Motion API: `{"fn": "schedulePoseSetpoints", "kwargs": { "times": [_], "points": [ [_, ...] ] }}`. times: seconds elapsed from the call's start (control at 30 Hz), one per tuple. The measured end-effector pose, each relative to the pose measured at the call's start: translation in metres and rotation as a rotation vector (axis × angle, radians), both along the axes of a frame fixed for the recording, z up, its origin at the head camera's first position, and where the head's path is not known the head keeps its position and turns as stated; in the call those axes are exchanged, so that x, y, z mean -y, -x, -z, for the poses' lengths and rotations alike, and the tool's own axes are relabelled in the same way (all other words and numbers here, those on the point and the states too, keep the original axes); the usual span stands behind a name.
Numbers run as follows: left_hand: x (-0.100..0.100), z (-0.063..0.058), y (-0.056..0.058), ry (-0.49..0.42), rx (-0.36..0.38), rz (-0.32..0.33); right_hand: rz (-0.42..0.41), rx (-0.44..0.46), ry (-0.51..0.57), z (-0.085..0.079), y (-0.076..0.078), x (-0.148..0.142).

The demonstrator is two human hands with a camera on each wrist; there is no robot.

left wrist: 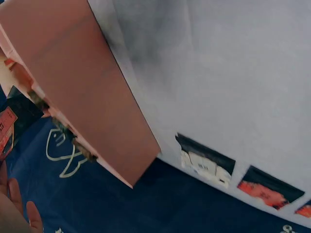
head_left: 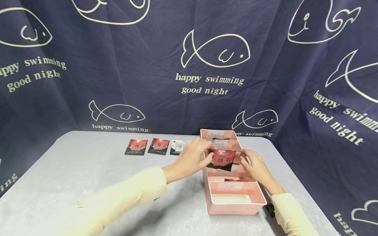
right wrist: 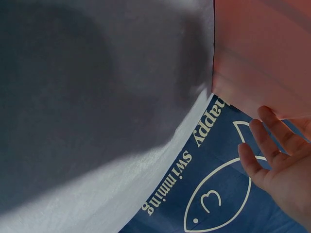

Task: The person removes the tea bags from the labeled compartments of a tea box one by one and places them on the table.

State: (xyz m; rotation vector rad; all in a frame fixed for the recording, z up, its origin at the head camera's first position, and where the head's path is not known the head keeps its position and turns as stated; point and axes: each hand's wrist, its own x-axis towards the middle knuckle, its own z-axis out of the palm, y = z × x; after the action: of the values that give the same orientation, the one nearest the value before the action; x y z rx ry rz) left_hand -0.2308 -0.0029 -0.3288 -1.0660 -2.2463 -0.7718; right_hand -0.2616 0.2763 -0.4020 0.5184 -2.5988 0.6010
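Observation:
A red-and-black tea sachet [head_left: 221, 160] is pinched at its upper left corner by my left hand [head_left: 193, 156], over the middle of a long pink divided box [head_left: 233, 208]. The sachet is tilted, its printed face towards me. My right hand [head_left: 257, 165] is at the box's right rim, near the sachet's right edge; whether it touches the sachet I cannot tell. In the right wrist view several fingers [right wrist: 265, 141] of that hand are loosely extended beside the box's outer wall. The left wrist view catches the held sachet [left wrist: 24, 109] only at its edge.
Two red-and-black sachets [head_left: 136, 147] and a white-and-black sachet [head_left: 178, 147] lie in a row on the grey table [head_left: 103, 164], left of the box. Paper labels [head_left: 229, 186] mark the box's compartments, and some hold sachets. A navy fish-print curtain [head_left: 159, 65] stands behind.

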Motion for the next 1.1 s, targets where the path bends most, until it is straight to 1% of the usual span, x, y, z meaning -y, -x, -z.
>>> {"fn": "schedulePoseSetpoints", "kwargs": {
  "times": [0.1,0.23,0.37,0.57,0.8,0.97,1.1],
  "points": [
    [0.009,-0.006,0.001,-0.033,0.013,-0.011,-0.007,-0.007,0.001,0.0,0.0,0.0],
    [0.024,-0.012,0.004,-0.058,0.031,-0.057,-0.006,-0.009,-0.008,0.001,0.001,-0.001],
    [0.041,-0.01,0.007,-0.067,0.044,-0.121,-0.003,-0.001,-0.011,0.0,0.001,0.0],
    [0.07,0.001,0.012,-0.096,0.076,-0.195,0.01,0.032,-0.008,-0.001,-0.001,0.001],
    [0.109,0.02,0.02,-0.072,0.117,-0.275,0.012,0.046,0.008,-0.002,-0.001,0.001],
    [0.138,0.035,0.026,-0.038,0.097,-0.329,-0.005,0.019,0.018,0.0,-0.001,0.0],
    [0.159,0.043,0.03,-0.02,0.096,-0.349,-0.008,0.01,0.023,0.001,0.0,-0.001]
  ]
}}
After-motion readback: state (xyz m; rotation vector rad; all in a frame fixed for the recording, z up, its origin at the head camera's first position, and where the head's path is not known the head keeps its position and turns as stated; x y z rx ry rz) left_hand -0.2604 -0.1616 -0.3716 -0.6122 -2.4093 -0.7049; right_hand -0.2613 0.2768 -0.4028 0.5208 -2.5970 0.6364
